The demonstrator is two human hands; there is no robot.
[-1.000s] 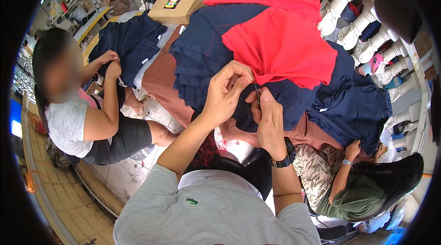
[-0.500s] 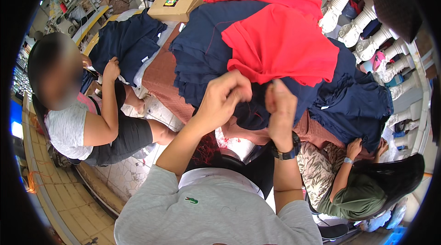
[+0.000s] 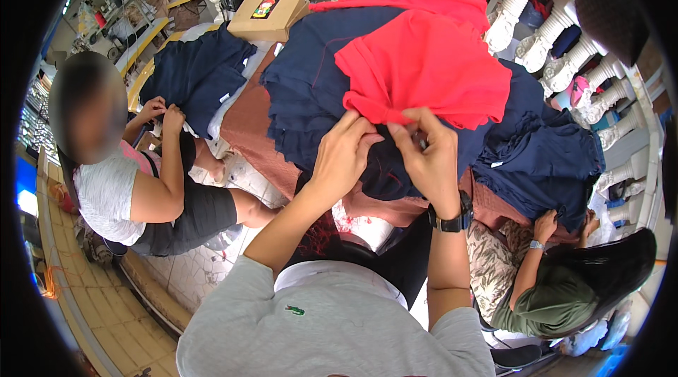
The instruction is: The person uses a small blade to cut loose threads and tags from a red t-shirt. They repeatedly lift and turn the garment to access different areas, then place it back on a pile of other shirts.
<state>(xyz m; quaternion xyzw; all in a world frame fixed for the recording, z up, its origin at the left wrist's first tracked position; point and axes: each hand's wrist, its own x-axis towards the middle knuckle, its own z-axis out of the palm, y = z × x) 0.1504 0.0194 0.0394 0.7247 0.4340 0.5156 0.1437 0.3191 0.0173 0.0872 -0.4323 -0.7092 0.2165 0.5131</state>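
Bright red cloth [image 3: 438, 69], softly rumpled, bunched at its near edge

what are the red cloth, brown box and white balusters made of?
Red cloth: textile, matte; soft folds and drape, fibre unclear.
Brown box: likely cardboard, matte; plain tan surface, straight folded edges.
White balusters: possibly plaster or concrete, painted-looking finish; moulded ridges, but the core doesn't show.

"What's shifting mid-frame?"
"The bare right hand with the black watch [image 3: 432, 161] is now touching the bright red fabric's [image 3: 431, 69] lower edge."
"At left?"
"The grey-sleeved co-worker's bare hands [image 3: 172, 120] are coming together."
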